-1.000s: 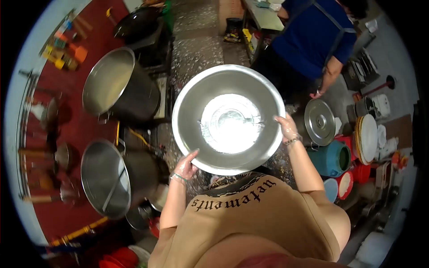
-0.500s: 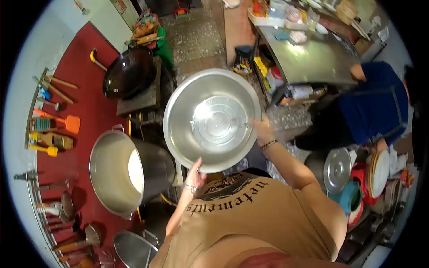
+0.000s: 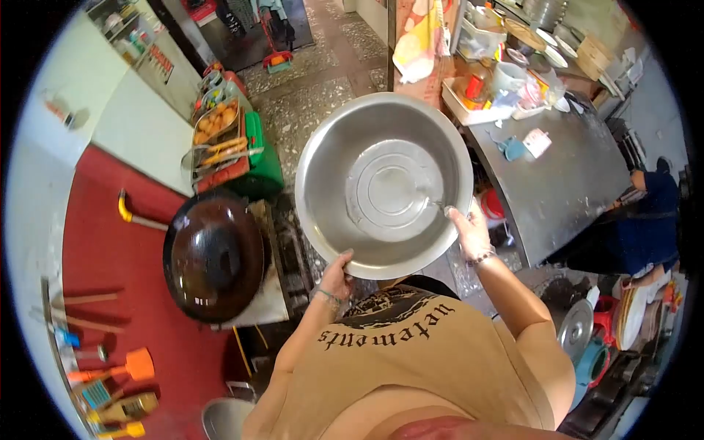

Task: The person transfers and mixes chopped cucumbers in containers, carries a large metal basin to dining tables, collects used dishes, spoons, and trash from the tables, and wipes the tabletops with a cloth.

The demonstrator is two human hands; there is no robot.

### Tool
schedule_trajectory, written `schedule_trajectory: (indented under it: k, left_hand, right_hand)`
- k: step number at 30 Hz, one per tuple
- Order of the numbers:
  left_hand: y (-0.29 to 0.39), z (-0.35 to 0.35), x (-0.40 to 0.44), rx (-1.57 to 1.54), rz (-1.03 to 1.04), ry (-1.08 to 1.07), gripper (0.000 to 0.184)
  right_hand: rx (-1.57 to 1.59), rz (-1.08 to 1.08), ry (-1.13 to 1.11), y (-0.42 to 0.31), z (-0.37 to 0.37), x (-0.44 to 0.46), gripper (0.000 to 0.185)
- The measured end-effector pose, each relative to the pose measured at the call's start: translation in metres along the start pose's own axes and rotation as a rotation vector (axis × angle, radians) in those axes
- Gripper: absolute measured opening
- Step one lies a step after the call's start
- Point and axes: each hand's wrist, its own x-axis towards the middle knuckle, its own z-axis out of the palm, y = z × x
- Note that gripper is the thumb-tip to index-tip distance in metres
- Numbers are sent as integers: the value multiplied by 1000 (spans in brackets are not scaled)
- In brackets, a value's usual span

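Observation:
A large, wide metal basin (image 3: pixel 323 161) is held out in front of my body, its open mouth facing up. At its near left rim, my left hand (image 3: pixel 336 280) is closed, with the thumb over the edge and the fingers hidden below. My right hand (image 3: pixel 473 233) grips the right rim in the same way, thumb on the inside. Ring-shaped ridges mark the basin's bottom, where I cannot tell whether a little water lies.
A dark wok (image 3: pixel 214 257) stands at left, beside a green bin (image 3: pixel 260 165). At right is a metal worktable (image 3: pixel 557 176) with a white tray (image 3: pixel 462 110); a person in dark blue (image 3: pixel 649 220) stands beyond it. Utensils, including an orange spatula (image 3: pixel 138 364), hang on the left wall.
I have moved forward with the basin between both hands. The wok and worktable appear nearer, and the tall pot on the left has left the view.

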Motion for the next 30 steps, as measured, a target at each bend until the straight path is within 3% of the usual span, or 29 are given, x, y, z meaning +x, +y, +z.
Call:
schedule_trajectory:
  k: [2, 7, 10, 12, 14, 16, 18, 20, 24, 27, 30]
  left_hand:
    - [48, 11, 2, 30, -30, 41, 15]
    - [118, -17, 36, -48, 140, 107, 23]
    - [158, -20, 29, -77, 185, 219, 40]
    - [182, -24, 33, -133, 319, 272, 43]
    - [210, -68, 57, -86, 571, 115, 45]
    - [259, -104, 93, -241, 460, 197, 47]
    - [302, -100, 127, -123, 415, 306, 45]
    - [361, -93, 177, -17, 345, 50, 43]
    - [435, -23, 253, 272, 211, 16, 45]
    - [471, 32, 307, 513, 289, -199, 45]
    - [511, 92, 327, 445, 212, -269, 46]
  right_hand:
    - [-24, -42, -9, 2, 18, 28, 28]
    - [302, 53, -123, 39, 88, 110, 36]
    - [95, 212, -202, 41, 133, 154, 36]
    - [79, 235, -216, 31, 172, 176, 37]
    - [379, 175, -160, 34, 202, 193, 38]
    - [414, 225, -167, 29, 207, 216, 39]
    - [460, 260, -131, 20, 209, 240, 40]
    - [439, 262, -58, 11, 207, 262, 42]
    - [429, 260, 152, -5, 175, 297, 39]
    - [246, 210, 317, -12, 148, 329, 32]
    - [200, 279, 373, -6, 128, 382, 32]
